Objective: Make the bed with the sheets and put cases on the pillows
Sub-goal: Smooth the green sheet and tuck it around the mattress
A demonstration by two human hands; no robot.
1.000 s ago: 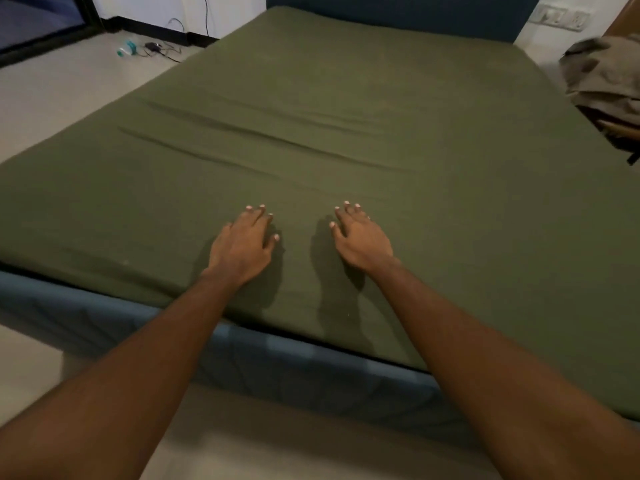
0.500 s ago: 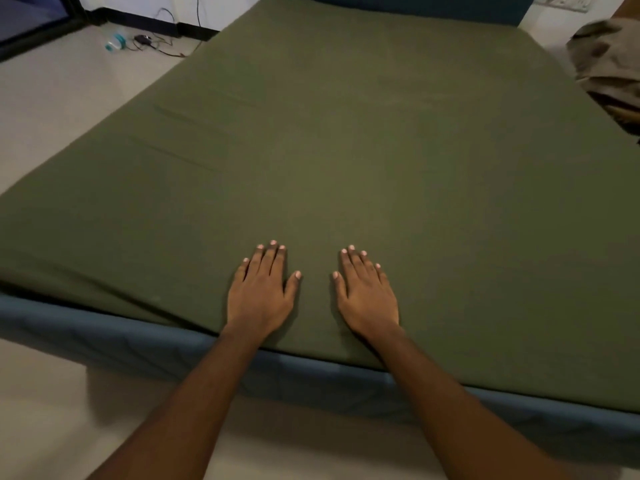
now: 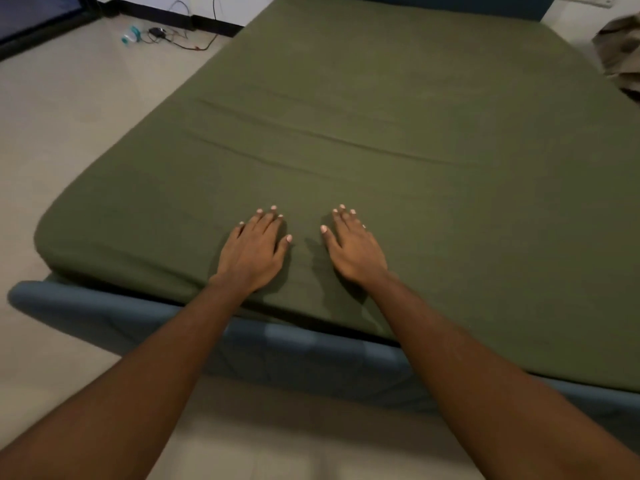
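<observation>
While the left hand (image 3: 254, 252) and right hand (image 3: 356, 252) press flat, fingers straight, slightly apart near the lower edge of the green sheet (image 3: 433, 98), its long creases (image 3: 277, 143) run crosswise above them at mid-frame, nearer the left hand.

A small teal object (image 3: 130, 34) lies beside tangled cables (image 3: 162, 34) on the beige floor (image 3: 69, 116).

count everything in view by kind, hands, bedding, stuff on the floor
hands: 2 (left hand, right hand, both flat on the sheet)
green sheet: 1
blue bed frame: 1
brownish cloth pile: 1
bottle on floor: 1
black charger with cable: 1
total: 7
</observation>
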